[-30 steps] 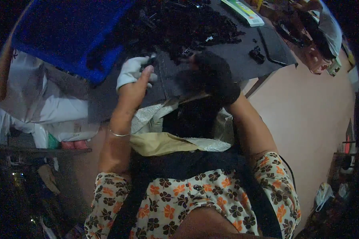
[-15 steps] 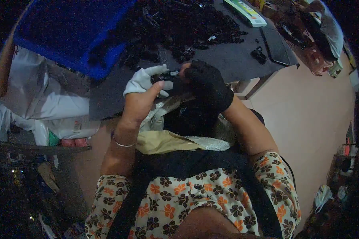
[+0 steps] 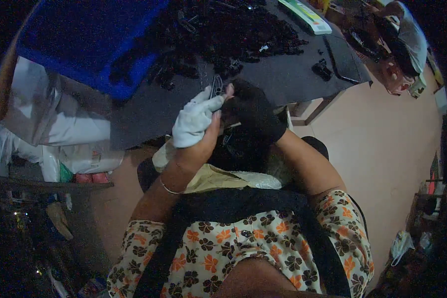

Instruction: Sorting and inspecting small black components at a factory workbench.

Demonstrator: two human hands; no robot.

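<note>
My left hand (image 3: pixel 196 121), in a white glove with the thumb bare, is closed round a small black plastic part (image 3: pixel 216 85) with a looped, shiny outline. My right hand (image 3: pixel 256 111), in a black fingerless glove, meets it from the right; a bare fingertip touches the part, and its other fingers are lost in the dark. Both hands are just over the table's near edge. Beyond them spreads a heap of small black parts (image 3: pixel 223 37). An open bag with a tan and silvery rim (image 3: pixel 208 178) sits below my hands, dark inside.
A dark grey mat (image 3: pixel 278 74) covers the table. A blue cloth or tray (image 3: pixel 84 39) lies at the far left, a white-and-green box (image 3: pixel 305 17) at the far edge. One black part (image 3: pixel 323 70) lies apart at right. White sacks (image 3: pixel 59 124) stand left; another person (image 3: pixel 407 39) is at upper right.
My left hand has turned and come right and nearer, its fingers folding over the part. The part now stands upright instead of lying sideways. My right hand has shifted only slightly.
</note>
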